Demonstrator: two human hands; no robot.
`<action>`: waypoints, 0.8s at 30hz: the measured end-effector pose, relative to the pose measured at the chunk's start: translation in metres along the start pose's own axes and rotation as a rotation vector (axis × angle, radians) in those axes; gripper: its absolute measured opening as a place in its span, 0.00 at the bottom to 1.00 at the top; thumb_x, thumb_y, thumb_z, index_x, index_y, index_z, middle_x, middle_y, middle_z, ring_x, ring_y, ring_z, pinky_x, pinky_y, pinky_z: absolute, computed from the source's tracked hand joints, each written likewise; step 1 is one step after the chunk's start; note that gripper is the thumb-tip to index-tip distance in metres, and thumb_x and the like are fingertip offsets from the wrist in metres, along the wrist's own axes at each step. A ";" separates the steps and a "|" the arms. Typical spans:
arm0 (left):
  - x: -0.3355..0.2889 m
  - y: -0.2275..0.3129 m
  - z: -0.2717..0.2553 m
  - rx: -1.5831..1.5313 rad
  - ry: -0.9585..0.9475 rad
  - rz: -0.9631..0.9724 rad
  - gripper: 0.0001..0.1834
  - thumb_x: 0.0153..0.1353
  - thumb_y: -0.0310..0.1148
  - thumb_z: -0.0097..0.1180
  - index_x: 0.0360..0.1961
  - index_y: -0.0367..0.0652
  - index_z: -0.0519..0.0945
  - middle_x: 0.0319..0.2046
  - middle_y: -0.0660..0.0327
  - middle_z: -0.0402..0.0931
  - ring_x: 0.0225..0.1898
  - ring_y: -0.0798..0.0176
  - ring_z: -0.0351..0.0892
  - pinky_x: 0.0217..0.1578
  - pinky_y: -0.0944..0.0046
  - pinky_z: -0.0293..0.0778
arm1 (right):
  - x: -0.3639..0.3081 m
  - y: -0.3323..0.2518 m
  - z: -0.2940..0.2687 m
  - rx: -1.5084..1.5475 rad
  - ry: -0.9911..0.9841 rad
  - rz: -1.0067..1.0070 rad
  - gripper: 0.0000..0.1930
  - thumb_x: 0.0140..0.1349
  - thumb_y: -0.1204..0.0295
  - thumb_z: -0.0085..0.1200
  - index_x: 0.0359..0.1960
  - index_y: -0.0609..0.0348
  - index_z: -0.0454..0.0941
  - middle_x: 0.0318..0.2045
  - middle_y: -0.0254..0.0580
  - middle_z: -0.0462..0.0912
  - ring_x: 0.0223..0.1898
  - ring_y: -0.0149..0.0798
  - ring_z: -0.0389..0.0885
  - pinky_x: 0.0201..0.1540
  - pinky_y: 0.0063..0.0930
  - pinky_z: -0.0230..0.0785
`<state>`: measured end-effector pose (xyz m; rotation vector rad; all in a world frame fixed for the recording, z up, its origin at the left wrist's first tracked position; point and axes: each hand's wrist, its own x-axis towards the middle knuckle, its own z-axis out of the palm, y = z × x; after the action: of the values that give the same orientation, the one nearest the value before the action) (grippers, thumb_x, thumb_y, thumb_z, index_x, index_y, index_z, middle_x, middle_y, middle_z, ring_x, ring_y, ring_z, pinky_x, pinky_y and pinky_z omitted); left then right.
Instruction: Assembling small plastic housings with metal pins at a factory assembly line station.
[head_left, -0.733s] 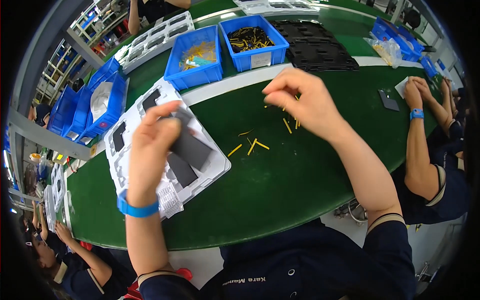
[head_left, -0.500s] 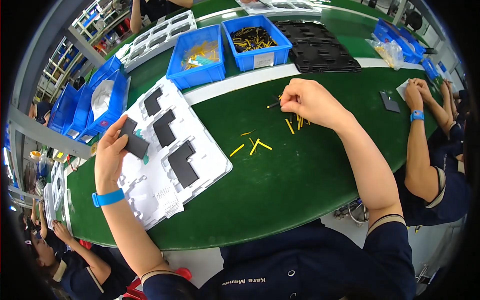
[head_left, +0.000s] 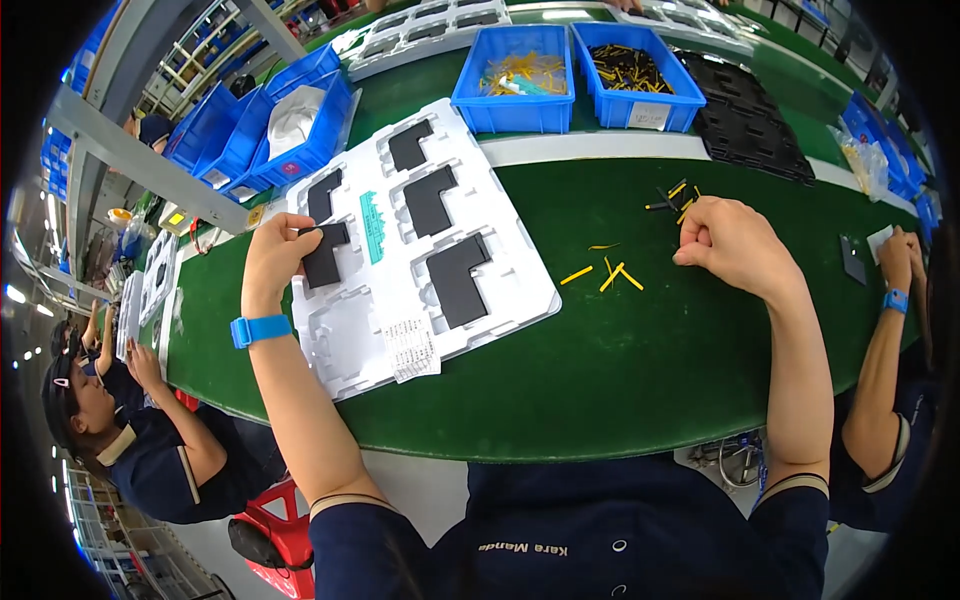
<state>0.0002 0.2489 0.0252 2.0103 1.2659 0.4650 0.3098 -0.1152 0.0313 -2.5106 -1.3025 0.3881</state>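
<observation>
My left hand (head_left: 278,258) grips a black L-shaped part (head_left: 324,262) by its edge, over a pocket of the white plastic tray (head_left: 530,275). Several similar black L-shaped parts (head_left: 430,202) lie in other pockets. A teal toothed piece (head_left: 372,228) rests along the tray's middle, and a printed paper slip (head_left: 411,350) lies at its near edge. My right hand (head_left: 732,245) is held over the green table with its fingers curled together; whatever is in them, if anything, is hidden. Close by are small black and yellow strips (head_left: 672,196). Loose yellow strips (head_left: 622,277) are scattered left of that hand.
Behind the tray stand two blue bins, one with yellow strips and clear bags (head_left: 512,118), one with black and yellow strips (head_left: 640,112). Black trays (head_left: 750,120) are stacked at the right back. More blue bins (head_left: 292,150) stand at left. A co-worker's hands (head_left: 898,255) are at right.
My left hand has lowered the black part from above the tray into line with a pocket. My right hand has drawn back from the strip pile. The view has shifted left.
</observation>
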 end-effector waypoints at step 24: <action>-0.022 0.042 0.033 0.360 0.410 0.423 0.13 0.52 0.35 0.63 0.39 0.44 0.82 0.27 0.63 0.76 0.27 0.61 0.76 0.31 0.61 0.71 | -0.002 0.002 0.003 -0.009 0.083 -0.182 0.06 0.59 0.74 0.51 0.28 0.63 0.70 0.28 0.49 0.78 0.35 0.53 0.78 0.38 0.41 0.68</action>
<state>0.0377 0.2054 0.0345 2.6012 1.2175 0.9442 0.3092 -0.1182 0.0279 -2.3633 -1.4871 0.2357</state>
